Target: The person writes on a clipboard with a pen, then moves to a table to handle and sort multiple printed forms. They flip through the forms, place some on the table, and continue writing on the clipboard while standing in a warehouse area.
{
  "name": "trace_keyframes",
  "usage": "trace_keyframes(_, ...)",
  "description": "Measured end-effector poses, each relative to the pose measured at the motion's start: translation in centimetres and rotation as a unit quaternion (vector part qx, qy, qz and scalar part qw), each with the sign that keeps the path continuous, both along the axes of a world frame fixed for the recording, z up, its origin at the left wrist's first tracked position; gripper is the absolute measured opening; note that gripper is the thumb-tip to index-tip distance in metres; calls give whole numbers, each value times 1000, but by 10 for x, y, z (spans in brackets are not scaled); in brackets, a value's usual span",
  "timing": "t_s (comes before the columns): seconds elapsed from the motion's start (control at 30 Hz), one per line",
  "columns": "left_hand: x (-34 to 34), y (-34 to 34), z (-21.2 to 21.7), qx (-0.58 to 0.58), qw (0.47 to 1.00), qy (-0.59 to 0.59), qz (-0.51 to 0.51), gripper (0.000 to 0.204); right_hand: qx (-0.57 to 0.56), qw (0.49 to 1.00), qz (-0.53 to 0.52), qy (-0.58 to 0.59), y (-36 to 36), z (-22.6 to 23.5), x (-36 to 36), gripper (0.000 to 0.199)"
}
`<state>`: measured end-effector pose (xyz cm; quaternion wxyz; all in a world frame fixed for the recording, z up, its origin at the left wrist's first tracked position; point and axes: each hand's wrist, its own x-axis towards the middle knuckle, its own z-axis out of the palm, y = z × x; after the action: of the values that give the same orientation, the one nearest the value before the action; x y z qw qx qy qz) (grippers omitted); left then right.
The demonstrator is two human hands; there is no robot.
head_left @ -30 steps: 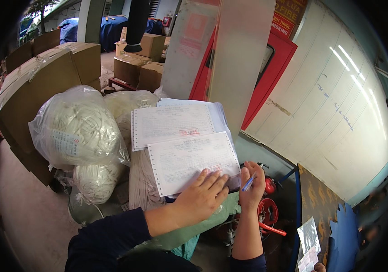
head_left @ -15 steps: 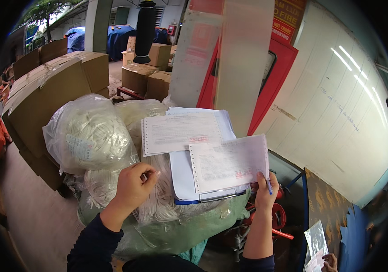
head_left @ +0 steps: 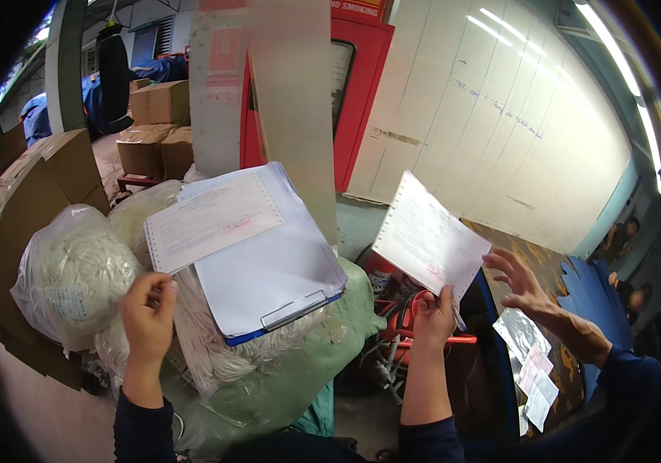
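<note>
My right hand [head_left: 432,320] grips a perforated-edge printed form [head_left: 431,235] with a red stamp by its lower corner, held up at a tilt. A pen [head_left: 462,315] pokes out beside those fingers. Another person's hand [head_left: 523,289], fingers spread, reaches in from the right to the form's edge; whether it touches, I cannot tell. My left hand [head_left: 147,316] is closed, with nothing visible in it, beside a clear plastic bag of white cord-like bundles [head_left: 79,266]. A blue clipboard [head_left: 269,262] with a stack of paper lies on the bags, another stamped form [head_left: 215,220] on top.
Below the clipboard bulges a green sack [head_left: 299,386]. Cardboard boxes [head_left: 29,208] stand at the left. A red cabinet [head_left: 365,92] and white board [head_left: 493,116] rise behind. Papers and a plastic sleeve [head_left: 522,338] lie on the brown table [head_left: 570,378] at right.
My view has turned right. The form in my right hand has moved away from the clipboard toward the right. The other person's hand has left the papers on the table and come up to the form.
</note>
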<state>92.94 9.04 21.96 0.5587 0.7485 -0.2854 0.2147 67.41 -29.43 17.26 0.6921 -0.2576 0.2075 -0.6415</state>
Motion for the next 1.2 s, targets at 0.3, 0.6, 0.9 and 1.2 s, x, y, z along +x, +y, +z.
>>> trace_keyframes(0.3, 32, -10, 21, -120, 988, 83, -47, 18, -10, 998, -48, -32, -41, -63, -89, 19)
trace_keyframes(0.6, -75, -20, -11, -1, 952, 19, -306, 18, -14, 990, -135, -28, -24, -33, -110, 30)
trace_keyframes(0.9, -140, -32, -89, 98, 878, 150, -445, 19, -262, 436, 551, 662, 67, -329, -216, 34)
trace_keyframes(1.2, -177, -19, -158, 221, 789, 195, -539, 24, 80, 602, 465, 644, 215, -357, -198, 23)
